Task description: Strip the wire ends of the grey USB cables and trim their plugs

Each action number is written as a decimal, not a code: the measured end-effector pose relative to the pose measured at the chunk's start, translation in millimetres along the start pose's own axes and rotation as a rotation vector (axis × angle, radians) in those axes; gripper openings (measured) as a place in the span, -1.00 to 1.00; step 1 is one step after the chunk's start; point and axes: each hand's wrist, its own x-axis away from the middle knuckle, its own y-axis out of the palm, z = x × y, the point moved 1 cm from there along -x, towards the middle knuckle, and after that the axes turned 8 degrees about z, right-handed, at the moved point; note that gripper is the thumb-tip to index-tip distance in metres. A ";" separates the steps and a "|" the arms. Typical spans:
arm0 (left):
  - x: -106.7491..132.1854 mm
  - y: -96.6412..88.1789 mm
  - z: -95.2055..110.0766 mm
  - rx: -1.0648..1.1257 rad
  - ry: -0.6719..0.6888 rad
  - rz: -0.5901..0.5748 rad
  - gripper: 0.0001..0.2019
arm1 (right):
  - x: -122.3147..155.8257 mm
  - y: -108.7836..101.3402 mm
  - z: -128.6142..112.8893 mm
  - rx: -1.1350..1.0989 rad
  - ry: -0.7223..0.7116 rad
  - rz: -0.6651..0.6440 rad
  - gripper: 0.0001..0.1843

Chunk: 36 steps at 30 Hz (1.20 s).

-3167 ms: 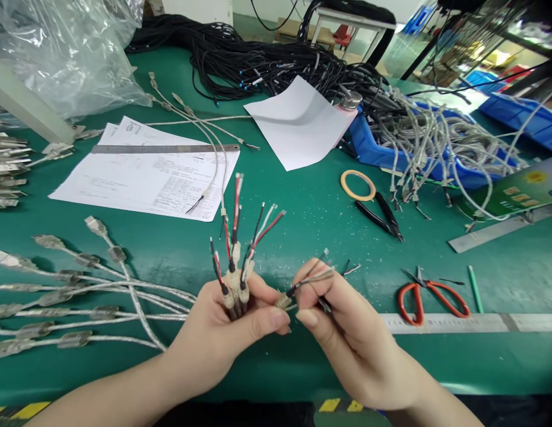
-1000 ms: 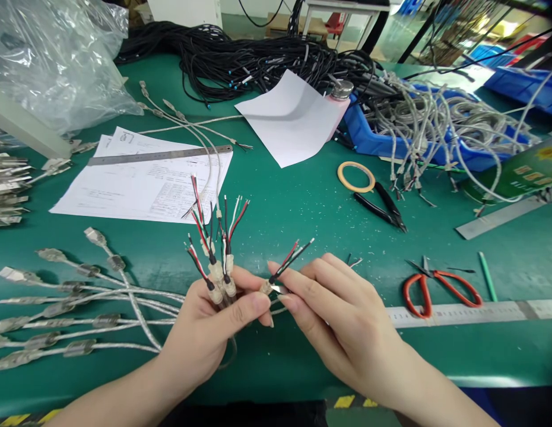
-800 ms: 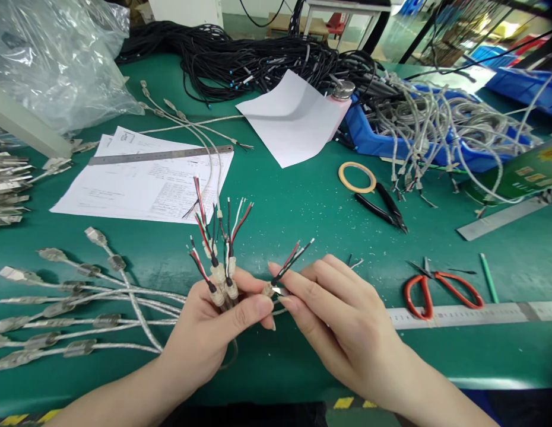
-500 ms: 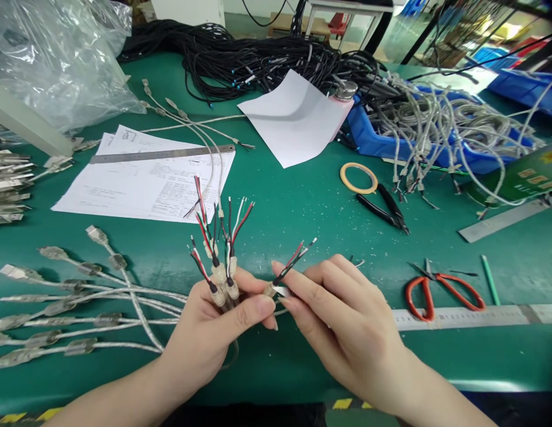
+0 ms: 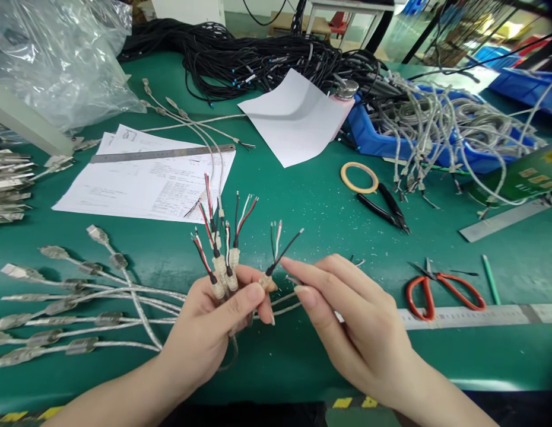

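Observation:
My left hand (image 5: 222,314) is closed around several clear-sheathed cables (image 5: 220,276), their stripped ends pointing up with red, black, white and green wires fanned out. One cable end (image 5: 266,280) stands apart from the bunch, by my left thumb and fingertips, its thin wires (image 5: 276,243) spread. Just right of it, my right hand (image 5: 356,320) is pinched, with a small thin grey tip showing between thumb and forefinger; its kind cannot be made out. The forefinger tip lies close to the black wire. USB plugs (image 5: 20,273) at the cables' other ends lie on the green mat at left.
Red-handled scissors (image 5: 430,290) lie on a steel ruler (image 5: 467,315) at right. Behind them are black-handled cutters (image 5: 385,207) and a tape roll (image 5: 359,178). A blue bin (image 5: 378,133) of cables, papers (image 5: 124,184) and black cables (image 5: 258,56) fill the back.
My right hand has drawn slightly back to the right from the separate cable end. That cable's wires, bundled and leaning right before, now stand spread apart.

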 end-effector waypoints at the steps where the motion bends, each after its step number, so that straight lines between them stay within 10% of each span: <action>1: 0.0 0.4 0.5 -0.002 -0.009 0.000 -0.81 | -0.3 -0.2 0.6 -0.039 0.039 0.001 -0.69; 15: 3.9 -2.5 -4.8 -0.019 0.004 -0.107 -0.82 | -5.3 8.8 4.9 -0.704 0.411 -0.079 -0.87; 36: 0.4 -10.8 -5.7 -0.110 0.157 -0.272 -0.87 | -3.8 1.9 0.7 -0.721 0.272 -0.093 -0.77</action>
